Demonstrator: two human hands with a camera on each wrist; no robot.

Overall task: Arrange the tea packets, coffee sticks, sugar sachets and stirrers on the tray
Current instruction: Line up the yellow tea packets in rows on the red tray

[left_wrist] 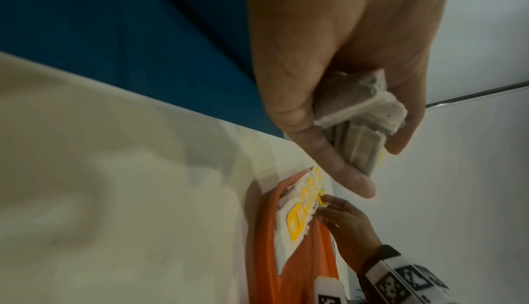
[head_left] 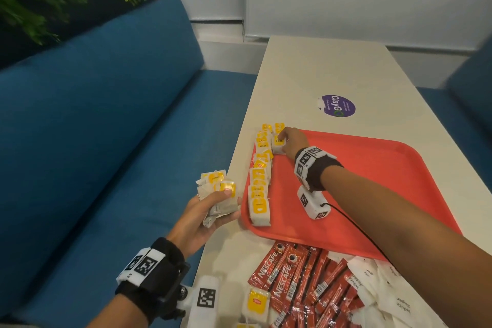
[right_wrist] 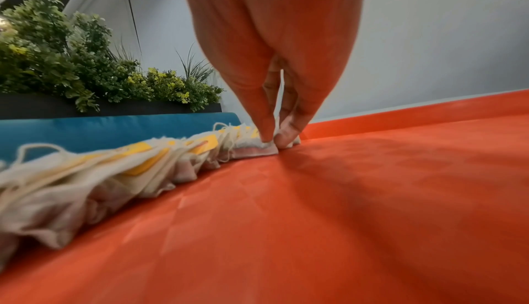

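Right hand (head_left: 292, 141) pinching tea bag (head_left: 278, 144) at row's far end, frame centre. Left hand (head_left: 198, 217) clamped on spare tea bags (head_left: 218, 189), lower left, nearer row's near end.

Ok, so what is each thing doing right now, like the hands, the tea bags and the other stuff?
Left hand: gripping a bunch of yellow-tagged tea bags, off the tray.
Right hand: fingertips on one tea bag at the row's far end.
Row of tea bags: overlapped along the red plastic tray's left edge.
Red coffee sticks: heaped on the white table, not on the tray.
White sugar sachets: piled beside them.
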